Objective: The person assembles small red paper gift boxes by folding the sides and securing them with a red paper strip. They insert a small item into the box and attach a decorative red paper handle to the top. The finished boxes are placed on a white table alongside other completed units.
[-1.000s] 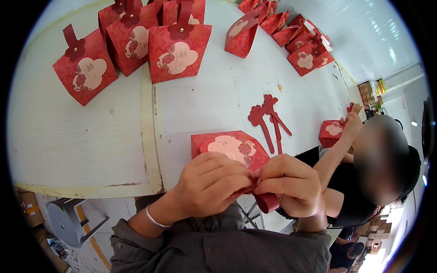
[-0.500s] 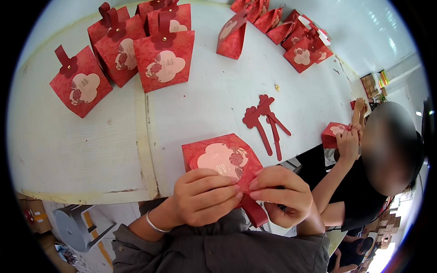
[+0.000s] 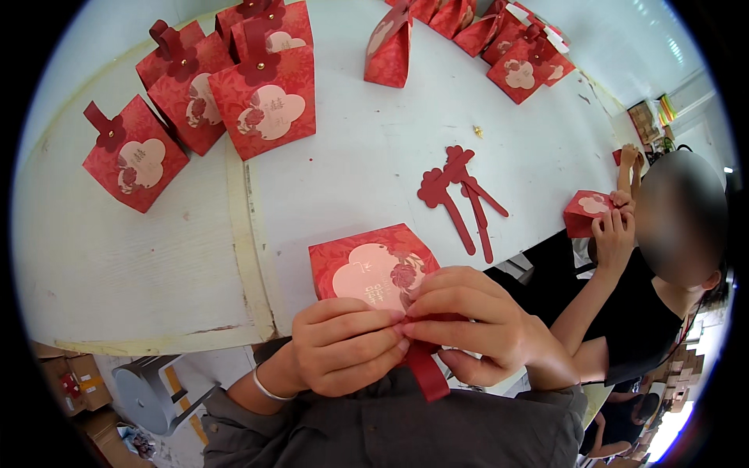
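Observation:
A red gift box with a pink flower-shaped panel lies at the table's near edge, its top end toward me. My left hand pinches the top edge of this box, fingers pressed together. From the right, my right hand grips the same end, its fingertips meeting the left ones. Below the fingers a dark red strap loops down over my shirt. What sits between the fingertips is hidden. Beyond the box lie several flat red straps with flower-shaped ends.
Finished-looking red gift boxes stand at the far left, one box at the far middle, more far right. Small gold bits lie on the white table. A co-worker at right holds another box. A grey stool stands lower left.
My right hand has moved left and closed in on the left hand at the box's top edge. The view has shifted slightly. The co-worker still handles a box.

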A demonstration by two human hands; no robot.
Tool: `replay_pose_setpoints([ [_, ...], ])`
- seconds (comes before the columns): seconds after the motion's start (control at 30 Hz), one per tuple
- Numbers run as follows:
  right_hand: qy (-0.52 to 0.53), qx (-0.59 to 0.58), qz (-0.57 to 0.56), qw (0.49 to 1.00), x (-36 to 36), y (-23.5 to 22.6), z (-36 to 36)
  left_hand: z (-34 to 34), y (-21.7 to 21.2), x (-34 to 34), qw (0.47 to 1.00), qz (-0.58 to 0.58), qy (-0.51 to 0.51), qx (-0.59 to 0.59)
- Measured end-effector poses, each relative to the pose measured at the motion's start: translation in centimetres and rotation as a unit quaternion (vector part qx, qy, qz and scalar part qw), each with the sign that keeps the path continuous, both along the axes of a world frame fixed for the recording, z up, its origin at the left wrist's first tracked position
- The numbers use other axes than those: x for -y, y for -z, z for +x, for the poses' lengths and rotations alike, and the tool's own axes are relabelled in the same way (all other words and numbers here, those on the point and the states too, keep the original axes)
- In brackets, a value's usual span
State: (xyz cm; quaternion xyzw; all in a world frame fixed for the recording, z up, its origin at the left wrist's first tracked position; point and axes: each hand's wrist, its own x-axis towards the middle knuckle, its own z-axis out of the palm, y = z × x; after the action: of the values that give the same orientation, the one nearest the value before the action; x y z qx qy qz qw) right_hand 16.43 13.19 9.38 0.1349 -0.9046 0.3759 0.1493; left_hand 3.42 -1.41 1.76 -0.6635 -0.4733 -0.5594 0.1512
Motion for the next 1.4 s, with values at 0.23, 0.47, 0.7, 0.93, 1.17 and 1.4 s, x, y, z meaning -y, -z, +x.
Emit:
replay_pose_setpoints([
  [0.23,-0.029,-0.052,0.063,0.996,-0.5,1.1,-0.1,0.0,0.0,0.1,1.0,-0.009,-0.012,0.027],
  [0.47,0.023,-0.037,-0.04,0.998,-0.1,1.6,-1.1,-1.0,-0.9,-0.7,0.992,-0.055,0.031,0.109],
  [0.7,0.053,-0.036,0.034,0.997,0.0,0.6,-1.7,-1.3,-1.0,-1.1,0.979,-0.085,0.046,0.182],
  [0.93,0.104,-0.053,-0.135,0.984,0.2,3.1,-1.8,-1.3,-1.2,-1.6,0.977,-0.075,0.035,0.196],
  [1.17,0.17,0.031,-0.046,0.984,1.3,-0.8,-1.5,-1.5,-1.1,-1.6,0.986,-0.067,0.021,0.153],
  [1.4,0.144,0.07,-0.066,0.985,1.3,-1.3,-1.6,-1.3,-1.7,-1.5,0.991,-0.061,0.0,0.118],
])
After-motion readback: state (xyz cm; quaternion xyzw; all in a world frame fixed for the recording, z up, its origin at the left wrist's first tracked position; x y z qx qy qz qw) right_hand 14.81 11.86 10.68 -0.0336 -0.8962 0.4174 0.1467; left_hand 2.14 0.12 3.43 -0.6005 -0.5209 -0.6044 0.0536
